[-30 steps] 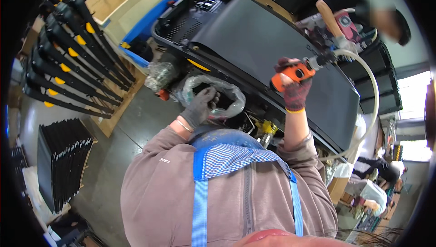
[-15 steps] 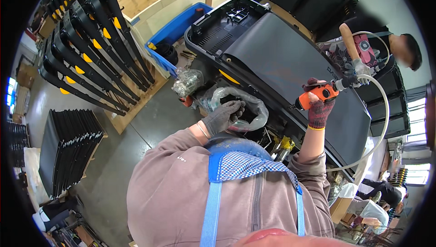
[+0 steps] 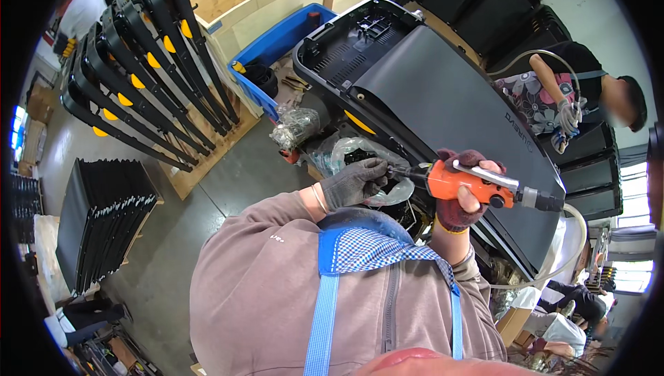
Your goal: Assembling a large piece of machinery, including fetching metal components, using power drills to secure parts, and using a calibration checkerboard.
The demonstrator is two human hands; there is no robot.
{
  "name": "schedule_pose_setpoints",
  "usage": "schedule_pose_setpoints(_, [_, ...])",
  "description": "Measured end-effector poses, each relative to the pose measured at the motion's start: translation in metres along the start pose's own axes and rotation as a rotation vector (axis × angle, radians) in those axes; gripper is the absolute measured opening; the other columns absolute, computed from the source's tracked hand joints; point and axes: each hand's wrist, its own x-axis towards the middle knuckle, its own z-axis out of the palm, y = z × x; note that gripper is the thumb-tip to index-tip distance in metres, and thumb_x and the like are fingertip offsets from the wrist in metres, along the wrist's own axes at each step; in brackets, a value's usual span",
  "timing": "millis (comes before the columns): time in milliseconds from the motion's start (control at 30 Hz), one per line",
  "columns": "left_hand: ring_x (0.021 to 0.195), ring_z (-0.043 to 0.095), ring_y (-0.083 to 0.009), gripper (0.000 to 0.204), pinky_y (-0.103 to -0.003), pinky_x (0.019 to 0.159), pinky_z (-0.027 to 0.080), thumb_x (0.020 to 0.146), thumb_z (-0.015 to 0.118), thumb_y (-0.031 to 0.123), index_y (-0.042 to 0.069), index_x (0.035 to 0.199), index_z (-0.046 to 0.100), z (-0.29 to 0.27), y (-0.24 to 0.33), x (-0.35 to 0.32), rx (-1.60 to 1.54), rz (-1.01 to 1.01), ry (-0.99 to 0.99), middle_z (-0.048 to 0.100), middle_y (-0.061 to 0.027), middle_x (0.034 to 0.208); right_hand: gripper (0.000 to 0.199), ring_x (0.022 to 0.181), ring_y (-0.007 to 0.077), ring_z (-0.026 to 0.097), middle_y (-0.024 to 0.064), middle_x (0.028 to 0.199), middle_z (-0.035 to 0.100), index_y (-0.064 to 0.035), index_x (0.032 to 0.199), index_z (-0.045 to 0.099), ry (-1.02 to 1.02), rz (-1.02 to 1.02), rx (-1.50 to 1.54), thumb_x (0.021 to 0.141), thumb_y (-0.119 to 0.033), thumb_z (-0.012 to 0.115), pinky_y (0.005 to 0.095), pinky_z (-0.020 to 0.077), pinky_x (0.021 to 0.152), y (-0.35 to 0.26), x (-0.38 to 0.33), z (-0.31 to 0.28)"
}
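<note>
My right hand (image 3: 458,215), in a dark red knitted glove, grips an orange air screwdriver (image 3: 443,181), with fingers over its silver lever. The driver lies level across my front, its black nose pointing left. At the driver's tip, my left hand (image 3: 351,184) in a grey glove has its fingers pinched together; what they hold, if anything, is too small to make out. Just behind the left hand stands an open clear plastic bag (image 3: 398,196) with small dark pieces inside. Beyond both hands lies a treadmill (image 3: 432,85) with a dark belt and a black front housing.
A pale air hose (image 3: 586,227) curves down at the right. Across the treadmill, a gloved co-worker (image 3: 574,71) stands. A blue bin (image 3: 277,44) sits behind the bag. At the left are upright black frames (image 3: 124,65) and a stack of black panels (image 3: 104,217).
My right hand has brought the driver left and nearer, turning its nose to meet my left fingers. My left hand has shifted slightly right. The co-worker's hands have lowered.
</note>
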Motion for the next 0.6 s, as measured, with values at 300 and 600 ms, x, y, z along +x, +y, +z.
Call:
schedule_pose_setpoints(300, [0.081,0.056,-0.004,0.037,-0.016,0.068,0.049,0.092,0.062,0.021,0.002,0.122,0.052,-0.007,0.015,-0.002,0.1,0.033,0.004,0.06,-0.0002,0.098,0.054,0.087,0.0299,0.062,0.0179,0.101,0.059,-0.0067,0.117,0.047,-0.156,0.014,-0.06,0.07,-0.011,0.071,0.054,0.0495,0.084,0.021,0.006,0.002])
schedule_pose_setpoints(600, [0.072,0.056,-0.0032,0.026,-0.014,0.059,0.044,0.094,0.059,0.022,0.009,0.117,0.059,-0.026,0.042,0.018,0.062,0.113,0.142,0.063,0.0025,0.095,0.052,0.094,0.0303,0.061,0.0183,0.103,0.06,-0.0053,0.116,0.046,-0.261,-0.011,-0.173,0.071,-0.008,0.072,0.0516,0.0497,0.088,0.058,0.029,0.031])
